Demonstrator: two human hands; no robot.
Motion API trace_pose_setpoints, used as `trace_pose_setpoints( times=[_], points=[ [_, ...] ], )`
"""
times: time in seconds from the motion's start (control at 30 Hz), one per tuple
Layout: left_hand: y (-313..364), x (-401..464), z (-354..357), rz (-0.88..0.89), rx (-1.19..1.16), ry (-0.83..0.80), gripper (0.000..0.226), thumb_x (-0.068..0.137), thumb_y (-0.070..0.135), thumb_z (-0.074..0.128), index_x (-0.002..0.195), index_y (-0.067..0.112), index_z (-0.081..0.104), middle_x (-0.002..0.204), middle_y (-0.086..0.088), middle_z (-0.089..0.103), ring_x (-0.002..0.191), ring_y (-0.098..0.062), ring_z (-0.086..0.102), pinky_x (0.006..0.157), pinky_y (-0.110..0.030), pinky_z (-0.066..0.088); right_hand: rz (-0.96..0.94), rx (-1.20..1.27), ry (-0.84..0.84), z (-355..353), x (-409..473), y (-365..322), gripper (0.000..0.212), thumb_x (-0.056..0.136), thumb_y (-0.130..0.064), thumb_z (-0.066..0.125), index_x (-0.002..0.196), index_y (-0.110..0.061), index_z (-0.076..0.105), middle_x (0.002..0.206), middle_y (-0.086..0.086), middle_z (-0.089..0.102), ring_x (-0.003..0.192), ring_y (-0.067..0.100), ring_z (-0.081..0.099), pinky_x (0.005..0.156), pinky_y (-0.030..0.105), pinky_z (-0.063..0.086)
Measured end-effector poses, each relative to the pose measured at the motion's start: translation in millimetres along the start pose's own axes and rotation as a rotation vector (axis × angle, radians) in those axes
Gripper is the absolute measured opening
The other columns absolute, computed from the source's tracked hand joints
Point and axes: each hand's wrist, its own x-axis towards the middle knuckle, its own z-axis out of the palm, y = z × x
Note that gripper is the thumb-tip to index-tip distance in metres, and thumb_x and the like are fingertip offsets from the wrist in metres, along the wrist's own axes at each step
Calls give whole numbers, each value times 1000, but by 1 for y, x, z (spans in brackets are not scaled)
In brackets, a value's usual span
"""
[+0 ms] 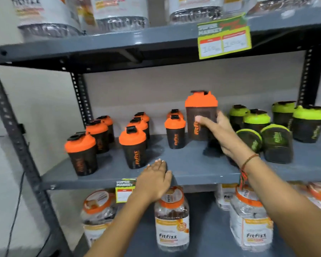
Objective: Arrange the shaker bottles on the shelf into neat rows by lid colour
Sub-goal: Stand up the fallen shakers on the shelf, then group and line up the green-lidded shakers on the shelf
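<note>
midway along the grey shelf [193,167], the right hand [224,134] has its fingers wrapped around an orange-lidded shaker bottle [201,115], raised between orange rows and green-lidded bottles [256,121]; the left hand [154,180] lies flat, fingers extended, on the shelf edge.

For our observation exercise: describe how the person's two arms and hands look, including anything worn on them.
Both forearms are bare, with no sleeves in view. The right hand has a thin reddish-brown thread band round its wrist, with red and green strands hanging from it. The left hand wears nothing visible; its fingernails look pale.
</note>
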Motion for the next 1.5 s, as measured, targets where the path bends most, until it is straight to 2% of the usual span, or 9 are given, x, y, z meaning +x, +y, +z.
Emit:
trace_pose_setpoints(
  times=[0.27, 0.57, 0.83, 0.93, 1.03, 1.13, 1.27, 1.37, 1.5],
  points=[
    [1, -1, 4, 12, 44, 63, 62, 99, 42, 20, 151, 10, 25, 159, -10, 25, 147, -20, 22, 121, -35, 13, 175, -124, -218, 18, 0, 62, 93, 56, -36, 85, 138, -25, 44, 127, 2, 66, 119, 17, 61, 107, 45, 46],
    [2, -2, 4, 25, 50, 97, 61, 99, 42, 18, 151, 10, 25, 159, -9, 26, 147, -18, 22, 122, -35, 13, 278, -85, -346, 25, -1, 72, 98, 54, -31, 85, 139, -34, 37, 131, 4, 63, 121, 22, 59, 108, 49, 44],
    [2, -4, 6, 36, 20, 136, 59, 99, 43, 20, 148, 14, 32, 156, -7, 34, 144, -18, 30, 120, -36, 21, 173, -389, -315, -3, -29, 31, 101, 64, -61, 77, 149, -34, 31, 143, -6, 49, 124, 11, 55, 106, 41, 45],
    [6, -17, 9, 36, -90, 346, 41, 98, 40, 29, 121, 24, 58, 119, -3, 67, 111, -21, 62, 84, -32, 48, 26, -491, -172, -29, -40, 7, 81, 67, -64, 72, 138, -32, 50, 126, -7, 61, 94, -1, 65, 90, 32, 53],
    [28, -30, 13, 129, -234, 482, 37, 95, 42, 34, 104, 28, 68, 89, 4, 73, 82, -17, 68, 61, -27, 45, -96, -595, 117, -61, -37, -12, 45, 78, -47, 74, 116, -25, 67, 92, -6, 71, 66, -3, 58, 75, 25, 48],
    [64, -26, 15, 329, -234, 443, 31, 96, 38, 40, 103, 27, 68, 103, 6, 73, 94, -15, 67, 71, -33, 55, -59, -1072, 309, -96, -26, -25, 48, 81, -57, 66, 113, -22, 70, 101, 0, 74, 98, 18, 66, 83, 34, 50],
    [97, -5, 20, 364, -153, 299, 37, 98, 35, 32, 116, 19, 60, 125, 0, 64, 114, -21, 59, 92, -37, 49, 148, -1654, 224, -120, -10, -31, 74, 83, -77, 39, 96, -11, 72, 113, 16, 67, 119, 36, 50, 100, 50, 40],
    [102, 16, 29, 387, -59, 190, 49, 99, 36, 24, 139, 16, 46, 146, -4, 49, 136, -18, 43, 114, -32, 30, 380, -1797, 50, -121, 5, -25, 91, 83, -83, 21, 106, -12, 73, 136, 16, 56, 136, 35, 35, 112, 55, 20],
    [105, 39, 30, 396, -56, 57, 54, 101, 36, 22, 149, 13, 32, 157, -6, 32, 146, -15, 25, 119, -30, 15, 405, -1781, -32, -111, 16, -10, 92, 79, -86, 23, 118, -16, 68, 140, 14, 53, 141, 33, 30, 112, 56, 15]
  ],
)
